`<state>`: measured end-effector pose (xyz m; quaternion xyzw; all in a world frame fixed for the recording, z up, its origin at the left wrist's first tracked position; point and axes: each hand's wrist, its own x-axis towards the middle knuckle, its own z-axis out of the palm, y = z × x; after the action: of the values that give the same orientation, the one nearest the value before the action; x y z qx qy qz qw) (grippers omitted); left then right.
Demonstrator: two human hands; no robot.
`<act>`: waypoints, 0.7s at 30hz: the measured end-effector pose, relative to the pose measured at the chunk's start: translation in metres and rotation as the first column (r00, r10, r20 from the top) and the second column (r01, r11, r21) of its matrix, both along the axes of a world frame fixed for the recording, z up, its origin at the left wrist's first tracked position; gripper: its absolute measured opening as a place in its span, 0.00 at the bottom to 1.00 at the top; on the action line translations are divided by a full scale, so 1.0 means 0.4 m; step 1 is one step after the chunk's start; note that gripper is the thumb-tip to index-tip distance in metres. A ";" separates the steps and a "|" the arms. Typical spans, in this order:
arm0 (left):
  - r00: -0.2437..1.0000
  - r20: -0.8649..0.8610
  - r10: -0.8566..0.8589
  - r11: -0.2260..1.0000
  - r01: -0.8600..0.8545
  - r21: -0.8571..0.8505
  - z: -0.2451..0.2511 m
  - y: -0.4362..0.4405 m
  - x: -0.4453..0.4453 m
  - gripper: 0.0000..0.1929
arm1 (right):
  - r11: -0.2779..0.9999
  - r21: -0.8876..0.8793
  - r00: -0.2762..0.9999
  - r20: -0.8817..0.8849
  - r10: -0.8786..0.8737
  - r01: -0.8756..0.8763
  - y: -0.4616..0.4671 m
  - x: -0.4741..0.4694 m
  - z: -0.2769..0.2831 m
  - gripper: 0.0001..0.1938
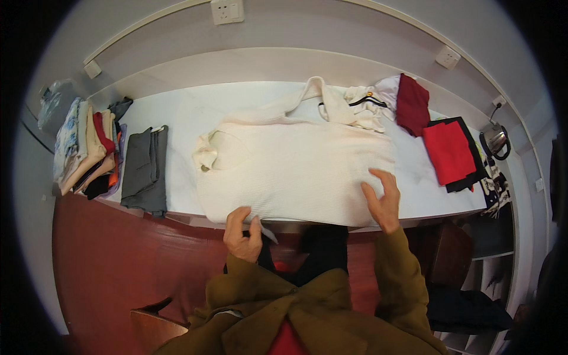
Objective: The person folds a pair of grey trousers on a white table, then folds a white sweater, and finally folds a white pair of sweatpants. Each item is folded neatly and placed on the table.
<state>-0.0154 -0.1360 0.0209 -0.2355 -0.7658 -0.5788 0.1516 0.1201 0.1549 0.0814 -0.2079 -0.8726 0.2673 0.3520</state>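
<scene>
A cream ribbed knit sweater (pixel 293 173) lies spread on the white table (pixel 191 106) before me. Its neck opening (pixel 228 148) is toward the left, and one sleeve (pixel 262 116) runs along the far side. At the near edge, my left hand (pixel 243 235) has its fingertips and thumb close together at the sweater's border. A small fabric corner (pixel 268 233) hangs beside that thumb; whether it is pinched is unclear. My right hand (pixel 385 202), fingers apart, rests on or just over the sweater's near right part and holds nothing.
Folded dark grey trousers (pixel 144 171) lie left, beside a pile of folded clothes (pixel 91 151). Behind the sweater is a black hanger (pixel 370 101) with cream clothing. Maroon (pixel 412 104) and red (pixel 450 151) garments lie right, near an electric kettle (pixel 495 140). A wooden chair (pixel 159 326) stands lower left.
</scene>
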 end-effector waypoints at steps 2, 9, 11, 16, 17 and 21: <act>0.951 0.298 0.088 0.990 -0.117 0.078 -0.052 -0.066 0.014 0.10 | 0.967 -0.192 0.985 -0.074 0.158 -0.170 -0.103 0.042 0.021 0.09; 0.702 0.712 0.009 0.914 -0.295 0.279 -0.225 -0.126 -0.022 0.15 | 0.545 -0.817 0.767 0.224 0.601 -0.189 -0.360 -0.025 -0.172 0.16; 0.592 0.803 -0.066 0.921 -0.274 0.278 -0.233 -0.135 -0.056 0.18 | 0.570 -0.782 0.751 0.213 0.625 -0.253 -0.393 -0.055 -0.234 0.22; 0.574 0.789 -0.219 0.965 0.006 0.264 -0.232 -0.134 -0.059 0.16 | 0.728 -0.626 0.763 0.316 0.565 -0.280 -0.416 -0.118 -0.321 0.31; 0.621 0.752 -0.220 0.967 0.040 0.251 -0.230 -0.129 -0.048 0.15 | 0.737 -0.618 0.745 0.347 0.569 -0.274 -0.415 -0.126 -0.330 0.30; 0.595 0.730 -0.337 0.928 0.078 0.364 -0.186 -0.143 -0.014 0.12 | 0.703 -0.646 0.655 0.399 0.642 -0.296 -0.415 -0.135 -0.357 0.22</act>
<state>-0.0210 -0.1930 -0.0537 -0.0234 -0.6263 -0.7438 -0.2323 0.0662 -0.0110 -0.0613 -0.1251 -0.8508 0.5007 -0.0990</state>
